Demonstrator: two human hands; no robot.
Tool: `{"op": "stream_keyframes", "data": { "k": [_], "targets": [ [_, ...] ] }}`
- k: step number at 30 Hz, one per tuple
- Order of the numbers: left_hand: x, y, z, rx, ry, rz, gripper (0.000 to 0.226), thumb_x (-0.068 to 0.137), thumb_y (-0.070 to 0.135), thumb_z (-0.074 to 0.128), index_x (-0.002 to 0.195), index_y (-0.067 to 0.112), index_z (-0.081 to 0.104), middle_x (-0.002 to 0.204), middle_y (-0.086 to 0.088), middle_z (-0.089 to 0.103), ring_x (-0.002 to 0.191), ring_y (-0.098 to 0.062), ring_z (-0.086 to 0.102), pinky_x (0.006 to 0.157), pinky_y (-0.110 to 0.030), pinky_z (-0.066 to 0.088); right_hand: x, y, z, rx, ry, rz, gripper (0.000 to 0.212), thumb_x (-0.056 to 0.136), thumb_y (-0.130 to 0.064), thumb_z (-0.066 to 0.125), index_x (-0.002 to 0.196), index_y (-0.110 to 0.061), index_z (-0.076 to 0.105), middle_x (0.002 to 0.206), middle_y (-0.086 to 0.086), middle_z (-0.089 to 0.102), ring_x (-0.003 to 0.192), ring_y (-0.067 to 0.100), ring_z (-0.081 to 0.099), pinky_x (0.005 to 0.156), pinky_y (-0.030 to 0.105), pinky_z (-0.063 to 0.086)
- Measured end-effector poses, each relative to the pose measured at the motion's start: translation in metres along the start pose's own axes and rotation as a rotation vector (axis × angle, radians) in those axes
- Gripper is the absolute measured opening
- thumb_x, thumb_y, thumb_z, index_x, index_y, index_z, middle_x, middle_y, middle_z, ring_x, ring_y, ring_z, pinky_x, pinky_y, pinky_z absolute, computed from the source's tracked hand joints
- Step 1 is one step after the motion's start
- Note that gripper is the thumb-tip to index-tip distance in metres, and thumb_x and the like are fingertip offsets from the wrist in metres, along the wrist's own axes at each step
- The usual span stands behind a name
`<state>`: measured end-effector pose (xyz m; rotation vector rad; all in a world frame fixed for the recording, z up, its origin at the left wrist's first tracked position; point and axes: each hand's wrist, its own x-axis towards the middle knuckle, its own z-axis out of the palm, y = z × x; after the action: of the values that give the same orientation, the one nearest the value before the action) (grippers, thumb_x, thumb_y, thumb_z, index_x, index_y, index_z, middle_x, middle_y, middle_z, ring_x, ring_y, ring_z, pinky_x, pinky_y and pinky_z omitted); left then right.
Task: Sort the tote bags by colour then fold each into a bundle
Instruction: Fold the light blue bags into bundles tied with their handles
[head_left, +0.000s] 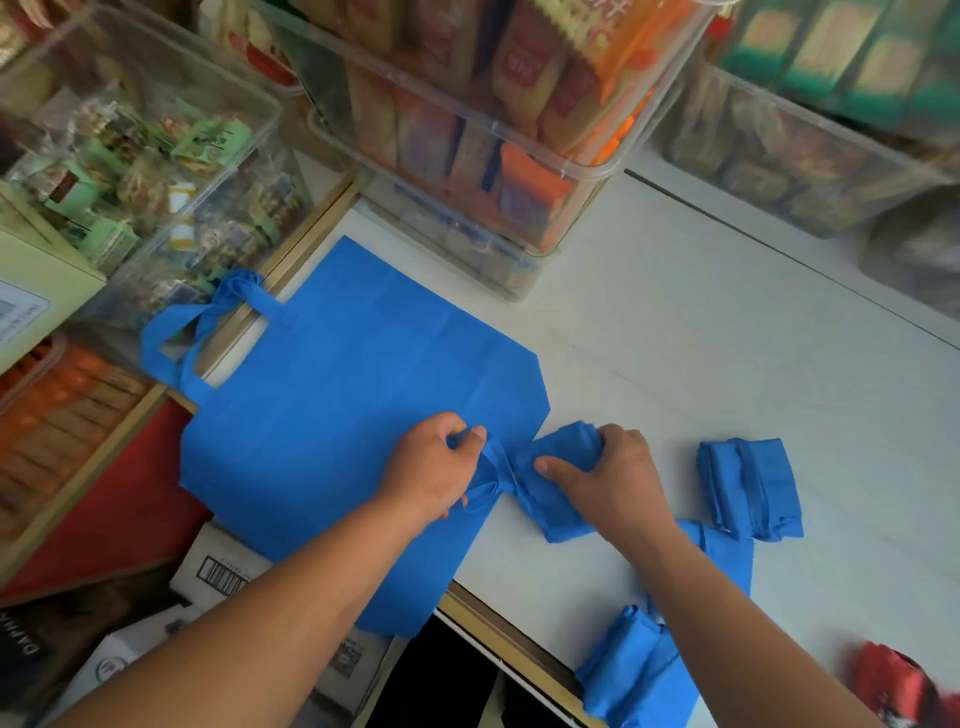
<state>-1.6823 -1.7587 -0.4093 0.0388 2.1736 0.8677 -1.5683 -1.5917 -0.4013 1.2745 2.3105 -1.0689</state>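
- The left hand (431, 467) is at the centre of the frame. Its fingers are curled and its thumb and forefinger pinch a blue strap (491, 486).
- The right hand (618, 478) is just to the right of it. It grips the rolled blue bag (558, 512) from above, with the fingers over the far end and the thumb pointing to the left.
- The strap is crossed around the left end of the rolled blue bag, between the two hands.
- The rolled blue bag lies on the white surface (727, 338), and its left end touches the edge of a flat blue tote bag (337, 395).
- The flat blue tote bag is spread out at the centre left. Its lower corner hangs over the near edge of the surface.
- Its handles (208, 317) reach to the left, past the edge of the surface.
- A folded blue bundle (748, 488) lies on the surface to the right of the right hand, apart from it.
- A second blue bundle (628, 660) lies at the lower right, near the front edge, partly under the right forearm.
- A red bundle (893, 686) is in the lower right corner; it is blurred.
- Clear plastic boxes (493, 104) with packed snacks stand along the top of the frame.
- A cardboard box (223, 571) with a barcode is at the lower left, below the surface.
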Motion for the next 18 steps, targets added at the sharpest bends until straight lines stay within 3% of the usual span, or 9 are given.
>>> {"op": "stream_keyframes", "data": {
  "k": [3,5,8,10,13,18],
  "targets": [
    [-0.005,0.008,-0.010,-0.067,0.019,-0.025,0.035,0.100,0.043,0.058,0.088,0.011,0.055,0.056,-0.001,0.046,0.046,-0.022,0.064,0.042,-0.028,0.043,-0.011,-0.014,-0.024,0.204,-0.040,-0.177,0.023,0.089,-0.035,0.076,0.095,-0.027,0.055,0.090,-0.008,0.063,0.075,0.007,0.059,0.054,0.017,0.043],
    [-0.011,0.020,-0.019,-0.115,-0.032,-0.035,0.033,0.100,0.039,0.060,0.088,0.008,0.056,0.058,-0.004,0.048,0.045,-0.021,0.060,0.041,-0.028,0.044,-0.030,-0.020,-0.048,0.307,-0.056,-0.274,0.020,0.093,-0.023,0.073,0.097,-0.030,0.055,0.079,-0.010,0.064,0.066,0.004,0.058,0.052,0.015,0.045],
    [-0.028,0.045,-0.027,-0.102,-0.198,-0.036,0.029,0.100,0.034,0.062,0.090,0.008,0.059,0.058,-0.004,0.053,0.044,-0.018,0.056,0.040,-0.027,0.044,-0.072,-0.023,-0.086,0.327,-0.095,-0.493,0.026,0.095,-0.012,0.069,0.108,-0.029,0.054,0.095,-0.017,0.067,0.074,0.007,0.061,0.061,0.018,0.047],
    [-0.046,0.066,-0.025,-0.021,-0.342,-0.022,0.029,0.101,0.037,0.061,0.095,0.008,0.062,0.056,-0.004,0.057,0.041,-0.017,0.055,0.039,-0.024,0.043,-0.097,-0.021,-0.107,0.220,-0.117,-0.683,0.028,0.090,-0.022,0.071,0.110,-0.034,0.057,0.110,-0.017,0.067,0.090,0.013,0.066,0.072,0.026,0.052],
    [-0.075,0.100,-0.016,0.061,-0.493,0.048,0.025,0.100,0.043,0.061,0.092,0.019,0.063,0.062,-0.002,0.059,0.042,-0.016,0.055,0.038,-0.024,0.044,-0.117,-0.013,-0.130,0.095,-0.151,-0.838,0.029,0.084,-0.040,0.071,0.111,-0.037,0.062,0.107,-0.018,0.066,0.095,0.012,0.065,0.075,0.032,0.054],
    [-0.127,0.147,-0.003,0.053,-0.538,0.194,0.033,0.103,0.045,0.056,0.099,0.013,0.061,0.075,-0.004,0.064,0.054,-0.020,0.061,0.045,-0.030,0.054,-0.132,0.025,-0.158,0.126,-0.048,-0.793,0.036,0.082,-0.046,0.073,0.116,-0.046,0.062,0.105,-0.015,0.055,0.099,0.013,0.060,0.079,0.035,0.052]
  ]
}}
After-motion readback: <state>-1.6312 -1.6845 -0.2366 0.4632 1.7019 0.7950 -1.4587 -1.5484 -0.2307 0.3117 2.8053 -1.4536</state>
